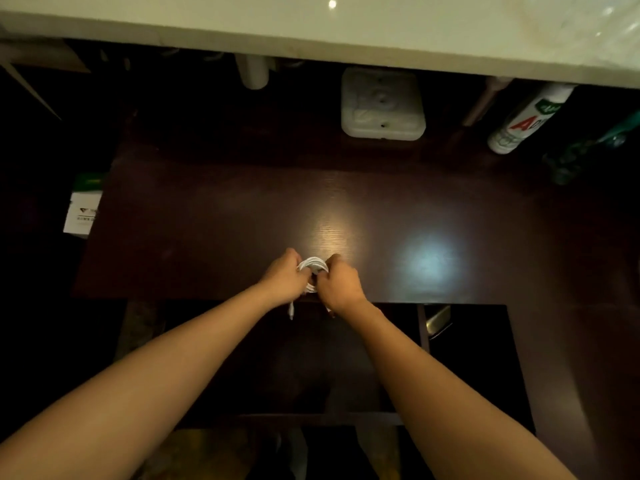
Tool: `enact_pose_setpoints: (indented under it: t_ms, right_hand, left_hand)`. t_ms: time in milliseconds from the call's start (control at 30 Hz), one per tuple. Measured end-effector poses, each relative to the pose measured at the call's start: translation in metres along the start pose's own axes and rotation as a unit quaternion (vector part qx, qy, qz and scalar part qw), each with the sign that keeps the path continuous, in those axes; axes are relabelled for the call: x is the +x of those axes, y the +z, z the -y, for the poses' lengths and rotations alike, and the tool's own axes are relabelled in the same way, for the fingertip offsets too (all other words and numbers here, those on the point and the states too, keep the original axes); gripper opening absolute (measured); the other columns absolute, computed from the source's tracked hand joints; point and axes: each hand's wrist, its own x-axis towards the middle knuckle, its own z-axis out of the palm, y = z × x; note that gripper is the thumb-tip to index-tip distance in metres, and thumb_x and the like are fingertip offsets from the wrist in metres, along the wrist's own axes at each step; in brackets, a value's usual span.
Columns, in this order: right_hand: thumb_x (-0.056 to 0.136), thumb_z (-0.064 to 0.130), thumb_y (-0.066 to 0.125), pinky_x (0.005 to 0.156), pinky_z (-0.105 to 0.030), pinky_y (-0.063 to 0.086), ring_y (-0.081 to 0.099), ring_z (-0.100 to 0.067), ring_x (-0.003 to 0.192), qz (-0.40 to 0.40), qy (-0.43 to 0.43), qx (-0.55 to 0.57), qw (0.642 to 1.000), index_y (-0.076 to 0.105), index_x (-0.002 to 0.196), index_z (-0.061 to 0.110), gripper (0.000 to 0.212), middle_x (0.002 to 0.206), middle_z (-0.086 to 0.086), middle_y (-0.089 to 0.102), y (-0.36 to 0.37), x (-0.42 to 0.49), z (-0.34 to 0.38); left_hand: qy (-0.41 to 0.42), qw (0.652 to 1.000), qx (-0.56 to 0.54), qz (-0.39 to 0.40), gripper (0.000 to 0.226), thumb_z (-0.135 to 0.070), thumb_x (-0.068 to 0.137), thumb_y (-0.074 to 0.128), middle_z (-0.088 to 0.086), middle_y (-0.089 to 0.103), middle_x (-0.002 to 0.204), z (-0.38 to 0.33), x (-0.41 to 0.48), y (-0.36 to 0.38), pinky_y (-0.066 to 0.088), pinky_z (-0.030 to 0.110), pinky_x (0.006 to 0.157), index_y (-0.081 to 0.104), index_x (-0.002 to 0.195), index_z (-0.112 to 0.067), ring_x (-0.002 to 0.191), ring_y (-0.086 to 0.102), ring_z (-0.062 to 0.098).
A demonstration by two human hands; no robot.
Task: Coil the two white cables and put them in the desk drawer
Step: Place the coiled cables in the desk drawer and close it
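A white cable (313, 264) is wound into a small coil just above the near edge of the dark wooden desk (242, 216). My left hand (284, 276) grips the coil's left side and my right hand (340, 282) grips its right side. A loose cable end with a plug hangs below my left hand (291, 311). Beneath my forearms lies the open desk drawer (467, 358), dark inside. I can make out only one coil; a second cable cannot be told apart.
A white square device (382, 103) sits at the back of the desk. A white spray can (530, 117) and a dark green object (588, 147) lie at the back right. A white card (83, 211) rests at the left edge. A pale shelf (311, 26) overhangs the back.
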Motion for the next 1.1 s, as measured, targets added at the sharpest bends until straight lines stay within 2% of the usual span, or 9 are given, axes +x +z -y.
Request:
enact_pose_setpoints:
  t_ms: [100, 200, 300, 467, 667, 800, 867, 933, 1100]
  right_hand:
    - [0.094, 0.016, 0.049, 0.063, -0.035, 0.045, 0.06, -0.023, 0.075, 0.051, 0.032, 0.116, 0.991, 0.061, 0.097, 0.008, 0.014, 0.084, -0.01, 0.063, 0.004, -0.032, -0.007]
    - [0.098, 0.011, 0.047, 0.048, -0.026, 0.036, 0.044, -0.011, 0.054, 0.132, 0.07, 0.301, 0.942, 0.062, 0.087, 0.009, 0.019, 0.07, -0.005, 0.055, 0.009, -0.065, -0.014]
    - [0.099, 0.009, 0.048, 0.052, -0.025, 0.04, 0.046, -0.011, 0.054, 0.156, 0.091, 0.36, 0.915, 0.062, 0.086, 0.009, 0.019, 0.07, -0.005, 0.057, 0.014, -0.094, -0.023]
    - [0.095, 0.007, 0.056, 0.05, -0.024, 0.048, 0.052, -0.011, 0.053, 0.12, 0.135, 0.305, 0.935, 0.063, 0.098, 0.001, 0.01, 0.068, -0.007, 0.058, 0.045, -0.117, -0.051]
    - [0.09, 0.005, 0.061, 0.05, -0.021, 0.052, 0.055, -0.009, 0.06, 0.078, 0.177, 0.246, 0.95, 0.062, 0.112, 0.001, 0.023, 0.075, -0.003, 0.059, 0.095, -0.088, -0.092]
    - [0.083, 0.009, 0.063, 0.067, -0.037, 0.06, 0.062, -0.016, 0.064, 0.036, 0.182, 0.169, 0.968, 0.071, 0.1, 0.007, 0.019, 0.08, -0.008, 0.069, 0.129, -0.045, -0.12]
    - [0.081, 0.014, 0.063, 0.07, -0.037, 0.058, 0.064, -0.02, 0.072, 0.032, 0.182, 0.134, 0.974, 0.073, 0.102, 0.01, 0.023, 0.088, -0.012, 0.073, 0.139, -0.025, -0.129]
    - [0.083, 0.015, 0.064, 0.071, -0.03, 0.05, 0.068, -0.023, 0.086, 0.035, 0.171, 0.097, 0.98, 0.073, 0.106, 0.009, 0.025, 0.096, -0.015, 0.074, 0.145, -0.005, -0.135]
    - [0.087, 0.014, 0.061, 0.093, -0.034, 0.048, 0.062, -0.033, 0.117, 0.041, 0.153, 0.024, 0.987, 0.067, 0.121, 0.007, 0.035, 0.122, -0.017, 0.068, 0.157, 0.033, -0.144]
  left_hand:
    - [-0.035, 0.982, -0.161, 0.093, 0.014, -0.022, 0.092, 0.062, 0.004, 0.071, 0.077, 0.011, -0.029, -0.01, 0.048, 0.023, 0.046, 0.056, 0.098, -0.011, 0.054, 0.063, 0.014]
    - [-0.061, 0.957, -0.242, 0.148, 0.009, -0.02, 0.091, 0.065, 0.002, 0.068, 0.073, 0.023, -0.061, -0.02, 0.044, 0.022, 0.047, 0.063, 0.096, -0.012, 0.053, 0.06, 0.011]
    - [-0.087, 0.937, -0.293, 0.172, 0.005, -0.015, 0.087, 0.07, 0.004, 0.066, 0.069, 0.043, -0.09, -0.024, 0.045, 0.027, 0.053, 0.071, 0.089, -0.01, 0.058, 0.058, 0.014]
    - [-0.141, 0.937, -0.261, 0.182, 0.018, -0.015, 0.092, 0.065, 0.013, 0.068, 0.09, 0.083, -0.111, -0.005, 0.056, 0.031, 0.061, 0.067, 0.107, -0.006, 0.072, 0.065, 0.019]
    - [-0.183, 0.93, -0.304, 0.102, 0.036, -0.01, 0.094, 0.061, 0.023, 0.067, 0.117, 0.122, -0.085, 0.048, 0.055, 0.04, 0.085, 0.055, 0.128, -0.002, 0.094, 0.065, 0.027]
    - [-0.2, 0.94, -0.274, 0.049, 0.034, -0.017, 0.093, 0.063, 0.015, 0.067, 0.102, 0.145, -0.05, 0.083, 0.049, 0.03, 0.066, 0.057, 0.126, -0.009, 0.077, 0.063, 0.021]
    - [-0.204, 0.943, -0.263, 0.018, 0.035, -0.016, 0.093, 0.064, 0.014, 0.066, 0.098, 0.155, -0.029, 0.097, 0.047, 0.026, 0.058, 0.059, 0.126, -0.007, 0.067, 0.06, 0.018]
    - [-0.212, 0.943, -0.257, 0.0, 0.036, -0.017, 0.091, 0.066, 0.018, 0.069, 0.099, 0.164, -0.008, 0.108, 0.052, 0.031, 0.068, 0.061, 0.125, -0.006, 0.067, 0.061, 0.022]
    - [-0.246, 0.942, -0.227, -0.017, 0.037, -0.025, 0.09, 0.067, 0.017, 0.069, 0.117, 0.177, 0.027, 0.124, 0.056, 0.049, 0.09, 0.064, 0.124, -0.01, 0.105, 0.067, 0.032]
